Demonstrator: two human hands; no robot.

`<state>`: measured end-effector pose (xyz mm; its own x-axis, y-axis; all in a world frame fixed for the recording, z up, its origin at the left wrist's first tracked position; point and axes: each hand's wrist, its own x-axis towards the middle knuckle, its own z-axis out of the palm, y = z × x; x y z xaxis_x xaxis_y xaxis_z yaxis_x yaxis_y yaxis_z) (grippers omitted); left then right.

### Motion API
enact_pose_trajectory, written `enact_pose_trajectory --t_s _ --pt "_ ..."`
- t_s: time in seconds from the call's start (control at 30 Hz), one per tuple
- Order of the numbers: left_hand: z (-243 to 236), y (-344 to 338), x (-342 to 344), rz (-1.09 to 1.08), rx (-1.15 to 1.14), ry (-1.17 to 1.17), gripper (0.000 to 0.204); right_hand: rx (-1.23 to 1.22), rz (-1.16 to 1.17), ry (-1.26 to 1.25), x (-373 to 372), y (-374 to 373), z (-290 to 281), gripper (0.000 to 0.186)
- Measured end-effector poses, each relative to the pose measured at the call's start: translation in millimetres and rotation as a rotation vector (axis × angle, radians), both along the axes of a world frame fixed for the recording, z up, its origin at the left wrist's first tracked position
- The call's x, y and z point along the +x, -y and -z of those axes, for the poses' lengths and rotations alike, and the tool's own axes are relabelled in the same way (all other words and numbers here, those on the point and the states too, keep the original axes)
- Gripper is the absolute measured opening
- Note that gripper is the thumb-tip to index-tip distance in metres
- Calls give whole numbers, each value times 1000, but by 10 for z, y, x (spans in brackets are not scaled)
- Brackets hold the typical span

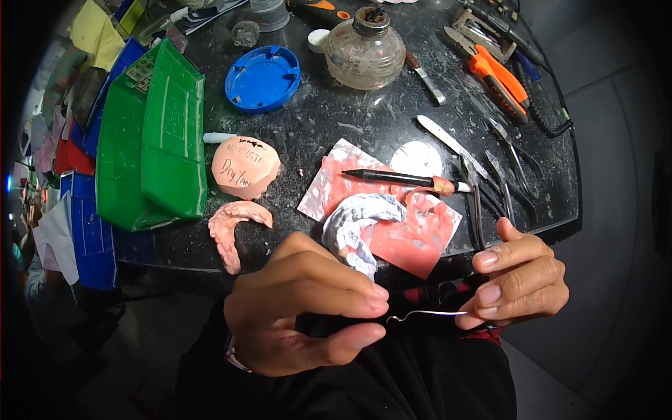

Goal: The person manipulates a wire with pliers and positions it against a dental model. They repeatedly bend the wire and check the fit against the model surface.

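Low over my dark-clothed lap, a thin metal wire (434, 313) stretches between my two hands, with a small bend at its left end. My left hand (297, 308) has thumb and forefinger close together at that bent end. The straight end is pinched in the fingertips of my right hand (525, 283). Just beyond the left hand, a grey-white dental arch cast (353, 217) rests partly on pink wax-smeared pieces (420, 241). A black pencil-like tool (385, 177) lies across the pink pieces. To the left are a pink dental arch cast (227, 227) and a rounded pink plaster block (245, 168) with handwriting.
A green bin (171, 133) stands at the left beside blue bins. Behind are a blue round lid (262, 78) and a glass jar with a metal neck (365, 52). Several pliers (514, 154), a knife (448, 140) and orange-handled cutters (497, 80) lie at the right.
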<state>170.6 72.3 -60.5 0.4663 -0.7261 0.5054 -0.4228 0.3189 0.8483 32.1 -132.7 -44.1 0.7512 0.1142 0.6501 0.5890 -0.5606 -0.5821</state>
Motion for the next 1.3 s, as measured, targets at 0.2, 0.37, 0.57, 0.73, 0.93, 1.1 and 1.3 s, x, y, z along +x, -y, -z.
enact_pose_trajectory --t_s 0.2,0.37,0.57,0.73,0.93,1.1,1.3 --pt "-84 -15 -118 126 35 -228 13 -97 -15 122 -87 -23 -66 29" --pt "-91 -27 -250 160 95 -231 14 78 243 250 -141 -186 -38 26" --pt "-52 -57 -374 5 -47 -438 10 -422 998 -301 -198 -70 67 31" --pt "-86 -40 -466 11 -26 -545 6 -558 1087 -292 -143 -160 340 18" --pt "-169 -20 -584 57 -134 -780 9 -476 1025 -105 -155 -159 333 12" --pt "-206 -40 -642 129 -121 -837 7 68 242 95 -291 -429 240 30" --pt "-246 -36 -757 192 -199 -921 4 17 173 134 -222 -455 158 28"
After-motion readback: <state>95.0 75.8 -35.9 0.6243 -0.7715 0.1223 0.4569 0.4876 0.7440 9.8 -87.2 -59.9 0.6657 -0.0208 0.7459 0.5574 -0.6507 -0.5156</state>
